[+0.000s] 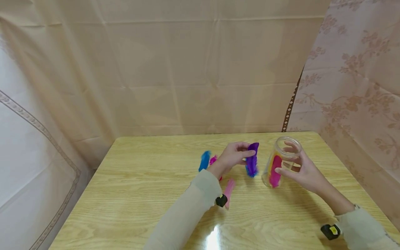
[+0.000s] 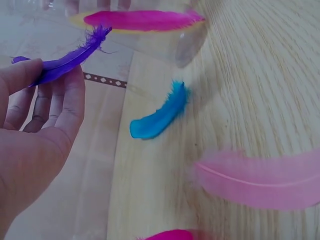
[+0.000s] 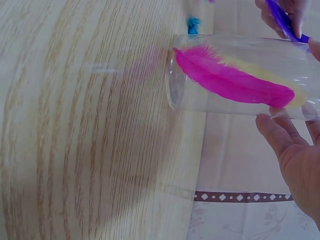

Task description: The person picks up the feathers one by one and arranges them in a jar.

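My left hand (image 1: 232, 157) pinches a purple feather (image 1: 252, 159) between thumb and fingers, just left of a clear glass jar (image 1: 265, 173). My right hand (image 1: 304, 172) grips the jar from its right side, thumb in front and fingers behind. Inside the jar, a magenta feather (image 3: 230, 80) leans against a yellow feather (image 3: 255, 70). The jar's mouth is uncovered. Lying on the table near the jar is a blue feather (image 2: 160, 117), largely hidden behind the purple one in the head view.
More feathers lie left of the jar on the wooden table (image 1: 140, 194): another blue feather (image 1: 204, 160), a magenta feather (image 1: 213, 159) partly covered by the left wrist, and a light pink feather (image 1: 229, 189). Beige cloth (image 1: 187, 69) hangs behind the table.
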A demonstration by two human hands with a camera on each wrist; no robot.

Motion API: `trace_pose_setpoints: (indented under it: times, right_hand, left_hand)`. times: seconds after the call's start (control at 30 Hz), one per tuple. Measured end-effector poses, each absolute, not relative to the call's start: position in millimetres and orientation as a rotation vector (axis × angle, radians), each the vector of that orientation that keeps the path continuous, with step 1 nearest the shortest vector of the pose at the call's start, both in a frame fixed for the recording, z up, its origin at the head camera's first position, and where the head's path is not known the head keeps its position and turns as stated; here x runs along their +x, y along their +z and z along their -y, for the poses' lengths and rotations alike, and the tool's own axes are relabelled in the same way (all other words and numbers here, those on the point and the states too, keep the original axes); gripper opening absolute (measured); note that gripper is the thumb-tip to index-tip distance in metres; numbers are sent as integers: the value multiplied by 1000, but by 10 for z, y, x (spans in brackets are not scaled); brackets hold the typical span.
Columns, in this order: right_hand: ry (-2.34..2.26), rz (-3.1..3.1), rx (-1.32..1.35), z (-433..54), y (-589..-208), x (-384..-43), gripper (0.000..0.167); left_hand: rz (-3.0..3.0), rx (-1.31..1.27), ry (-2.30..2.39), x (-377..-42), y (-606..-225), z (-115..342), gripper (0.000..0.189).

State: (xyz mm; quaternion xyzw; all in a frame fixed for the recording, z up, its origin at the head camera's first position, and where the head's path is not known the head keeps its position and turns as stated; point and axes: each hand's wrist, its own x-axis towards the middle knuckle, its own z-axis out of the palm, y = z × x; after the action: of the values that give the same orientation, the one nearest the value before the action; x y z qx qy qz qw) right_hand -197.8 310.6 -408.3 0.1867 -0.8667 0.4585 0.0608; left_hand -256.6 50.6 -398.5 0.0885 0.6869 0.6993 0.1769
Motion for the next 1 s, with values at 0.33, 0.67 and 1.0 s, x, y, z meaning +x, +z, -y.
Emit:
trace_pose_setpoints:
  times: [0.33, 0.67, 1.0]
  right_hand:
    - [1378, 2634, 559, -3120, -4093, -1980, 91]
    - [1394, 2625, 559, -3122, -4087, -1990, 90]
    - [1385, 2640, 550, -3114, -4083, -1998, 90]
  left_hand:
    - [-1898, 406, 1987, -2512, -3775, -567, 12]
    - [-1867, 395, 1992, -2505, -3670, -612, 11]
    - [-1791, 447, 2032, -2525, -3524, -637, 18]
